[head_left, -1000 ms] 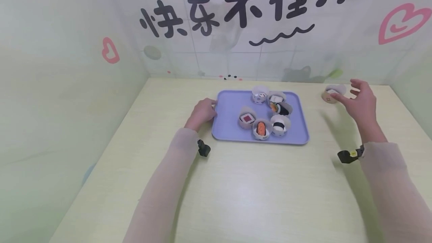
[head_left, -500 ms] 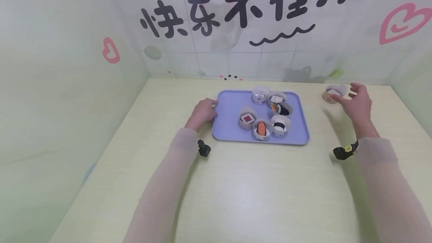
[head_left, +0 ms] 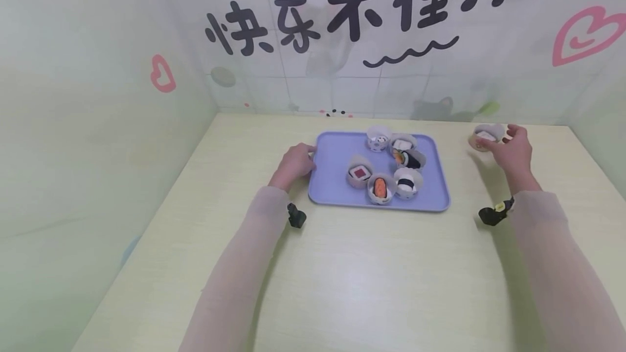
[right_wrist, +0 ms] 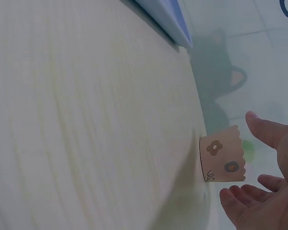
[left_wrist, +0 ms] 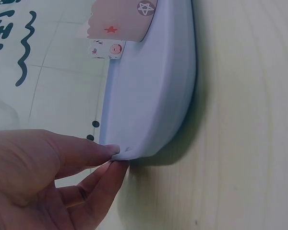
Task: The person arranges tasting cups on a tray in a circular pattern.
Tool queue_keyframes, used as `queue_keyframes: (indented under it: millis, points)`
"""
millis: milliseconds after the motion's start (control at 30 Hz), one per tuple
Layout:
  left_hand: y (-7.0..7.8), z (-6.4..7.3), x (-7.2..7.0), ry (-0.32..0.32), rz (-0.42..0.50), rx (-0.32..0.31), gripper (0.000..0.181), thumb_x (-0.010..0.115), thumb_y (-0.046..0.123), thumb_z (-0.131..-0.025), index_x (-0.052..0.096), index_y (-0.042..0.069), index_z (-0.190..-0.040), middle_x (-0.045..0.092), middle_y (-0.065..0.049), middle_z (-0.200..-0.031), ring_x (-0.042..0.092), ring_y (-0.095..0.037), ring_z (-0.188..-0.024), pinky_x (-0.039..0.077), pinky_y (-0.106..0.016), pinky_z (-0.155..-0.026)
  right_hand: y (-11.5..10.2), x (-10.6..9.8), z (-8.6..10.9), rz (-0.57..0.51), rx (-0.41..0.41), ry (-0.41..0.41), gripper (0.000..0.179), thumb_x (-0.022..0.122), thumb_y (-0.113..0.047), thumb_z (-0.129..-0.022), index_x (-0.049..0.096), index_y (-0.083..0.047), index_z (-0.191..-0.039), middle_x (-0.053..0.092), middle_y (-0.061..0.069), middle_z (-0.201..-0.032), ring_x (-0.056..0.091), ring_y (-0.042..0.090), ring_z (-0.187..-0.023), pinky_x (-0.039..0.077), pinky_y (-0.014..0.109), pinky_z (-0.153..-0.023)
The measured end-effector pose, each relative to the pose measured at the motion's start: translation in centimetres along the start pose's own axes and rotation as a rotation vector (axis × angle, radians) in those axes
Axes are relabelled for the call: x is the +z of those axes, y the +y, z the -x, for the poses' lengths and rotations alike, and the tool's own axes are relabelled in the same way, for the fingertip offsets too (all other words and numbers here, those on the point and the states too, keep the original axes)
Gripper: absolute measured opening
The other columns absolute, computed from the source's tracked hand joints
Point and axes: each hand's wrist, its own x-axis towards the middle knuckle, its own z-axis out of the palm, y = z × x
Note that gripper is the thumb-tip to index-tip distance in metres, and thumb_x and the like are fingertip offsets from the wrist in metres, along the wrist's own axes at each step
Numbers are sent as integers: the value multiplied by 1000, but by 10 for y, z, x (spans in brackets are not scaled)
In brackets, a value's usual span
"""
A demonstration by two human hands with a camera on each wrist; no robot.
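Observation:
My left hand (head_left: 295, 166) pinches the left edge of a lavender tray (head_left: 331, 159); in the left wrist view the thumb lies over the rim and the fingers are under it. At the back right, my right hand (head_left: 513, 156) is spread around a tan paper cup (right_wrist: 223, 155) holding a whitish piece, which stands on the table. In the right wrist view, gaps show between the cup and the thumb and fingers. Several paper cups with sushi pieces stand on the tray, among them a red-centred roll (head_left: 360, 172) and an orange-topped piece (head_left: 380, 188).
The pale wooden table (head_left: 342, 276) runs up to a back wall (head_left: 342, 91) with large black characters. A side wall (head_left: 98, 124) rises at the left. Small black cameras are strapped to both wrists.
My right hand has moved slightly left and lower in the head view, closing in around the tan paper cup. The left hand stays on the tray edge.

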Motion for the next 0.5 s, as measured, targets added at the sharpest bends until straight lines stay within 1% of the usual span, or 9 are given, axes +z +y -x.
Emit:
queue_keyframes:
  millis: [200, 333, 400, 500]
  points:
    - [1, 1, -1, -7, 10, -8, 64, 59, 1, -90, 43, 12, -151, 64, -9, -89, 55, -15, -71, 48, -23, -63, 1, 0, -2, -8, 14, -17, 92, 62, -40, -95, 6, -3, -159, 9, 19, -167, 21, 35, -153, 29, 41, -124]
    - [2, 2, -2, -6, 12, -12, 64, 59, 1, -90, 43, 12, -151, 64, -9, -90, 56, -15, -71, 48, -23, -64, 3, 1, -4, 13, 7, -19, 90, 61, -41, -95, 10, -1, -158, 16, 20, -166, 25, 34, -151, 31, 38, -122]
    - [1, 2, -2, -4, 10, -11, 64, 59, 1, -90, 43, 12, -151, 64, -8, -88, 55, -14, -70, 48, -23, -64, 3, 2, -4, 27, 6, -19, 89, 61, -43, -95, 13, 0, -157, 20, 21, -164, 28, 33, -149, 34, 35, -119]
    - [1, 2, -1, -1, 3, -6, 63, 58, 1, -90, 43, 12, -151, 61, -7, -84, 54, -14, -69, 47, -23, -62, 4, 3, -6, 33, 6, -22, 88, 60, -43, -95, 14, 0, -157, 22, 21, -163, 31, 33, -146, 36, 34, -117]
